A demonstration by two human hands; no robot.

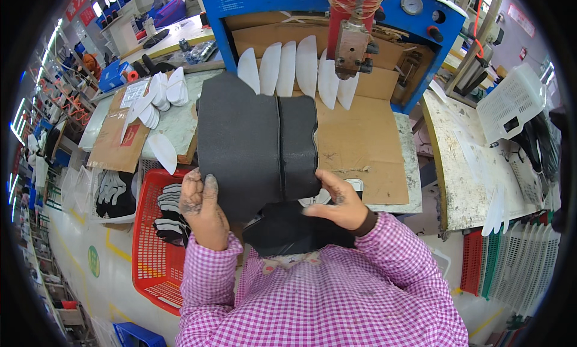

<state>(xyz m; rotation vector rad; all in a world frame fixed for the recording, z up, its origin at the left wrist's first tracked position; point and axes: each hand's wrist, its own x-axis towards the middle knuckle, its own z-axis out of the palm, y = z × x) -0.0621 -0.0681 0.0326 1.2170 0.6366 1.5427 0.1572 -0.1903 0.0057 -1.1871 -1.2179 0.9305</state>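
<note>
A large dark grey-black panel, sheet-like with a vertical seam or gap right of its middle and a curved top edge, is held up in front of me. My left hand is closed on its lower left edge. At the lower right edge my right hand grips it, thumb on the near side. Below the panel hangs a limp black piece, partly hidden; I cannot tell whether it is joined on. Behind, white curved blade-shaped pieces stand in a row inside a blue machine.
The machine's red and metal head hangs over a cardboard-covered bed. To the left are white pieces on cardboard and a red basket of dark bundles. A worn white table with a white crate stands right.
</note>
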